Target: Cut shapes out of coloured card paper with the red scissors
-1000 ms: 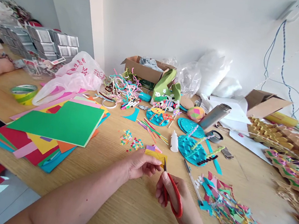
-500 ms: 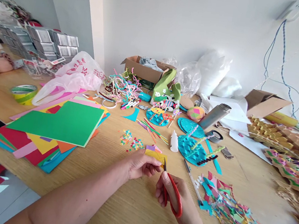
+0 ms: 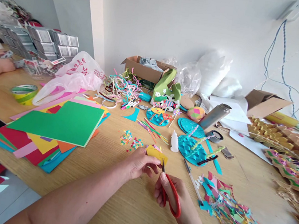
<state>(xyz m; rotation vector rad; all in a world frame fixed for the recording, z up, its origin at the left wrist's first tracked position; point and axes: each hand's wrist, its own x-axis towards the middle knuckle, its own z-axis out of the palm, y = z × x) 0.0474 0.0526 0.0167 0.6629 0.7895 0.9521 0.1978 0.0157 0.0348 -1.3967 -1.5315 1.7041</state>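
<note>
My left hand (image 3: 142,163) pinches a small piece of yellow paper (image 3: 155,153) with dark drawn lines on it. Red-handled scissors (image 3: 175,200) are gripped in my right hand (image 3: 172,190), their blades meeting the paper's right part. Just beyond the paper, small pink and purple scraps show, partly hidden. Two little heaps of coloured paper dots (image 3: 136,144) lie past my left hand. A white glue bottle (image 3: 174,141) stands behind the scissors, beside a blue textured disc (image 3: 191,150) with fuzzy pipe cleaners.
Stacked coloured paper (image 3: 60,122) lies at left, near a tape roll (image 3: 23,93). Paper scraps (image 3: 235,211) and a pen (image 3: 193,180) are at right. A steel flask (image 3: 215,117) leans behind the discs. Another person's hands (image 3: 4,63) are at far left.
The yellow paper has tilted up and turned slightly in my left hand. The scissors have shifted a little left, their blades now against the paper. The other person's hands moved slightly.
</note>
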